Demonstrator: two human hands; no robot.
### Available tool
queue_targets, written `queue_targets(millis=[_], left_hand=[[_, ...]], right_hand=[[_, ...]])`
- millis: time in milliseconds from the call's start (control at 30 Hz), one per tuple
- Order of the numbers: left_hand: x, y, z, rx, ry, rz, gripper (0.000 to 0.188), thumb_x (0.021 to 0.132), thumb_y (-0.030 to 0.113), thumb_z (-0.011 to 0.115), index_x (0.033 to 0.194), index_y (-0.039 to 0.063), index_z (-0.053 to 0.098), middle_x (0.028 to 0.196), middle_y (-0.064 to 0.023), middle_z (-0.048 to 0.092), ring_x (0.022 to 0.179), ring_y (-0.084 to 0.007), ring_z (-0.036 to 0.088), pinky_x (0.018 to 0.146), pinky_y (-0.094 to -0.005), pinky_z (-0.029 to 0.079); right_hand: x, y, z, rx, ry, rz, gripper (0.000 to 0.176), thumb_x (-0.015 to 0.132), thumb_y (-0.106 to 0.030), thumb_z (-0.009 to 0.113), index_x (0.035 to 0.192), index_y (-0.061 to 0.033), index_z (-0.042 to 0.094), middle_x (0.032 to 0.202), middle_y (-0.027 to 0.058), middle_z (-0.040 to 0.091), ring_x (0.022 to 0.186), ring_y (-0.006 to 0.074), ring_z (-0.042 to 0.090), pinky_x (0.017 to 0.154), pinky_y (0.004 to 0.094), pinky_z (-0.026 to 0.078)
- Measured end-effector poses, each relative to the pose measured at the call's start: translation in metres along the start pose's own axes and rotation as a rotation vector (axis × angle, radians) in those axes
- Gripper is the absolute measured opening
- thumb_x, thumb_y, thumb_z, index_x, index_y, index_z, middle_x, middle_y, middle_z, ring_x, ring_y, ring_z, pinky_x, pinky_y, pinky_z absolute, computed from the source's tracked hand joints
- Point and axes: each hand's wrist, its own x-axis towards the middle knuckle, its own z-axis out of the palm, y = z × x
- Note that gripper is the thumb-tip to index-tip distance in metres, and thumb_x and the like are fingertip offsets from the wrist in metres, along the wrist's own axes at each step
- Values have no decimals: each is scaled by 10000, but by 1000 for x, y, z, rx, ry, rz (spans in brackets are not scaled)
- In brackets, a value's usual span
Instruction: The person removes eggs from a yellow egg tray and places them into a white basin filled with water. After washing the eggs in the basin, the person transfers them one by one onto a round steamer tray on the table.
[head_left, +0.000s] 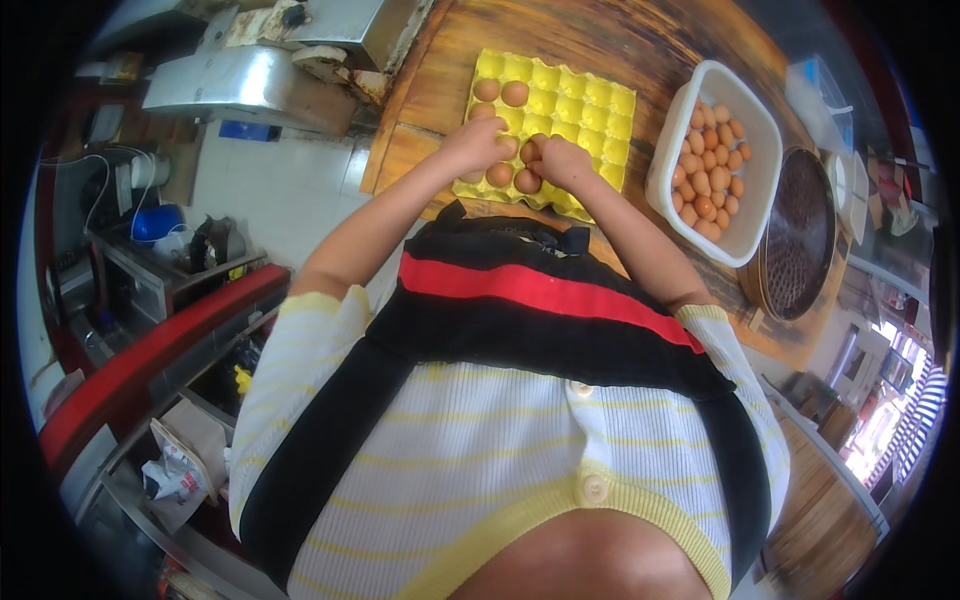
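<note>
A yellow egg tray (616, 124) lies on the wooden table, with several brown eggs (514, 94) in the cups of its left part. My left hand (477, 144) is over the tray's left side, its fingers around an egg (507, 147) at cup level. Beside it, my right hand (561, 160) has its fingertips on another brown egg (530, 153), just above an egg in the near row (527, 181). The hands are close together without touching. The fingers partly hide the eggs under them. Cups in the tray's right part hold no eggs.
A white plastic tub (661, 176) holding many brown eggs stands right of the tray on the wooden table (427, 97). Beyond it is a round dark woven-looking tray or steamer (799, 232). A metal machine (247, 90) stands at the upper left, and a red rail (165, 360) runs at the left.
</note>
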Motion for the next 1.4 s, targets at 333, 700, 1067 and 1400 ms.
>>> queue_targets(millis=[333,700,1067,1400], left_hand=[[32,51,14,842,-426,159,302,892,164,439,1090,14,610,1113,-160,587,959,-287,621,698,-375,491],[93,180,-30,-370,-578,-44,446,827,325,623,1103,-11,523,891,-86,593,695,-166,616,572,-272,503],[240,408,158,166,-352,425,475,690,316,685,951,-61,564,863,-190,641,774,-282,639,647,-352,510],[289,443,211,460,-430,203,455,716,336,648,996,-22,645,1050,-208,633,978,-298,620,818,-362,502]], right_hand=[[-56,73,-28,1782,-276,-26,439,955,-361,463,1201,2,479,1000,134,633,689,118,602,554,220,524],[-117,277,-119,1385,432,183,324,874,-237,622,1078,7,562,835,71,615,669,116,569,581,226,482],[-86,430,-140,304,545,523,432,753,-377,672,979,-12,620,934,184,656,877,288,645,746,368,494],[-140,497,-148,1935,411,75,297,855,-151,547,1125,-29,534,953,78,589,941,216,589,769,357,496]])
